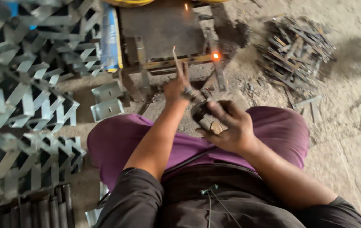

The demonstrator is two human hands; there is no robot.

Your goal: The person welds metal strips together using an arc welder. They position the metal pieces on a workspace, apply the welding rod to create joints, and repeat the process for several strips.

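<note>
Person seated on dusty floor, knees in purple cloth; left hand [175,86] raised, pinching a thin welding rod [175,57] that points up toward a dark metal jig [161,29]. Right hand [227,126] closed around a dark electrode holder [203,115] just beside the left wrist. A glowing orange spot [216,55] sits on the jig's front bar; stacked grey brackets [24,97] lie left, a heap of metal strips [294,50] right.
</note>
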